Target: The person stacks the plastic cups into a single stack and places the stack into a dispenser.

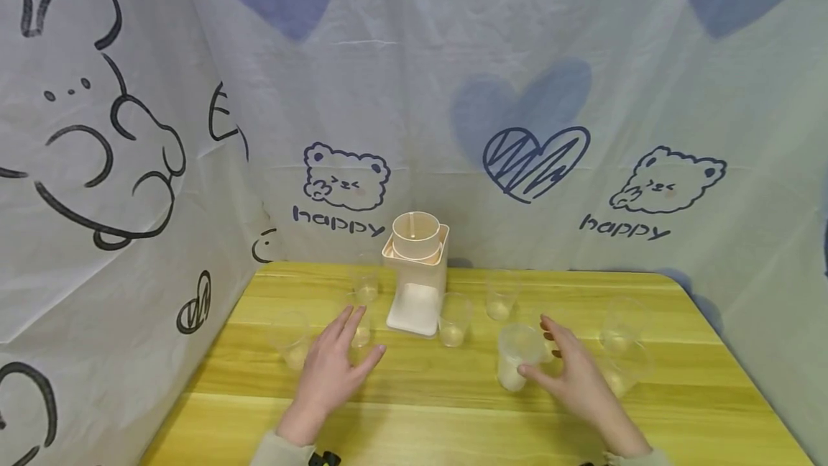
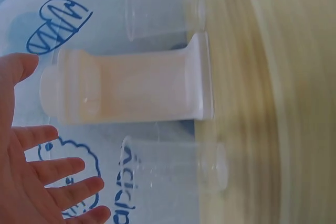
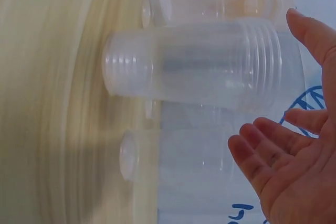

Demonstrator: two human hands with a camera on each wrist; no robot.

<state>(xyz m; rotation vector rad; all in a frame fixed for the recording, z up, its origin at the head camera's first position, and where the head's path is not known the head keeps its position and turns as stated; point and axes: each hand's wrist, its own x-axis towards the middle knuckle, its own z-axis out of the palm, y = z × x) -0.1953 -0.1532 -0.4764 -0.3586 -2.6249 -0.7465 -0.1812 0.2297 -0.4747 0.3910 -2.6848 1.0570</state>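
Observation:
A stack of nested clear plastic cups (image 1: 512, 365) stands upright on the table, right of centre. My right hand (image 1: 576, 380) is at its right side, thumb and fingers spread around the rim end. In the right wrist view a gap shows between the fingers and the stacked cups (image 3: 194, 64). My left hand (image 1: 333, 365) hovers over the left part of the table, its fingers spread and holding nothing. Behind it stands a cream-coloured holder (image 1: 420, 275) with a round open top and a flat foot. The left wrist view shows this holder (image 2: 142, 85) beyond the fingers.
Single clear cups stand about the table: one at the left (image 1: 295, 351), one beside the holder (image 1: 453, 326), one farther back (image 1: 499, 300) and one at the right (image 1: 617, 336). A printed cloth (image 1: 420, 92) hangs behind the wooden table (image 1: 440, 416).

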